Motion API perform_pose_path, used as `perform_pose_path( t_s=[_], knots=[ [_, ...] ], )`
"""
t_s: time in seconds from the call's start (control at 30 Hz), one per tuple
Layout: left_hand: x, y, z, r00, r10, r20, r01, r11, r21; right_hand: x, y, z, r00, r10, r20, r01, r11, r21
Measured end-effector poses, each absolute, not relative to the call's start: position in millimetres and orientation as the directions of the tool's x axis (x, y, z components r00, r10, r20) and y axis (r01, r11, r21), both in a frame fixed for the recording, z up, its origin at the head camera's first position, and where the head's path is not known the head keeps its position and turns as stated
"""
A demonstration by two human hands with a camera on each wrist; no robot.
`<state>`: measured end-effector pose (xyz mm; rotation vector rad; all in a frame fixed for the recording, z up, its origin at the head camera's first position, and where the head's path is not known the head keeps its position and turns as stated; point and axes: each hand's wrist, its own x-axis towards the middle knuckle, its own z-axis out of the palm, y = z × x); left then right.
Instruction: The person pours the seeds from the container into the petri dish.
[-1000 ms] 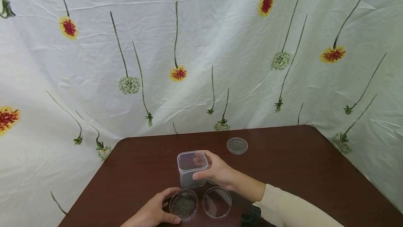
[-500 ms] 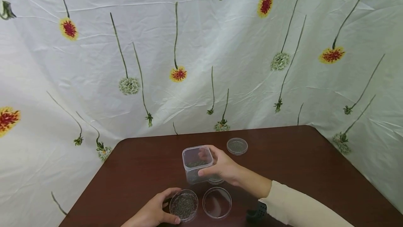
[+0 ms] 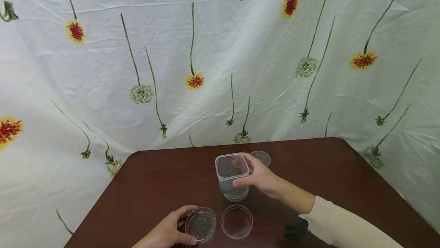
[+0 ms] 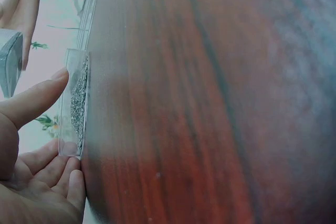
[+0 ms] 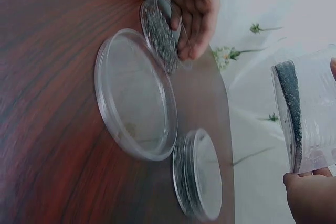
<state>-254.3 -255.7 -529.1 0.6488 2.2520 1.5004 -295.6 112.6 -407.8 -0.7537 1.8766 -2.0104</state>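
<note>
My left hand grips a round petri dish of dark, grainy material at the near side of the table, thumb and fingers on its rim. In the left wrist view the grains lie low in the dish, which sits at the table surface. Raised off the table, a clear square plastic tub is held in my right hand, thumb on the near side. More dark grains line the tub's bottom in the right wrist view. Right of the filled dish lies a clear petri dish part without grains.
Behind the tub, partly hidden, a covered petri dish holds dark grains. Another petri dish stands farther back, overlapped by my right hand. A dark brown table meets a flower-printed white cloth. A black wrist device hangs below my right sleeve.
The right hand has carried the tub to the right and slightly back, first tilting it and then levelling it. The left hand and its petri dish have stayed in place.
</note>
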Motion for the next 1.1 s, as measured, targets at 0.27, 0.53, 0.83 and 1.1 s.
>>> perform_pose_path(
  t_s=[0.27, 0.53, 0.83, 1.1],
  knots=[
    [-230, -238, -479, -0.812, 0.582, -0.045, 0.225, 0.384, 0.896, -294, 150, -410, -0.854, -0.484, 0.193, -0.167, -0.097, -0.981],
    [-216, -228, -460, -0.838, 0.541, -0.073, 0.169, 0.383, 0.908, -290, 185, -414, -0.887, -0.425, 0.178, -0.159, -0.080, -0.984],
    [-247, -249, -511, -0.839, 0.537, -0.087, 0.164, 0.403, 0.900, -284, 213, -421, -0.892, -0.406, 0.200, -0.199, -0.045, -0.979],
    [-257, -257, -532, -0.837, 0.545, -0.048, 0.203, 0.392, 0.897, -278, 245, -429, -0.901, -0.383, 0.205, -0.207, -0.036, -0.978]
  ],
)
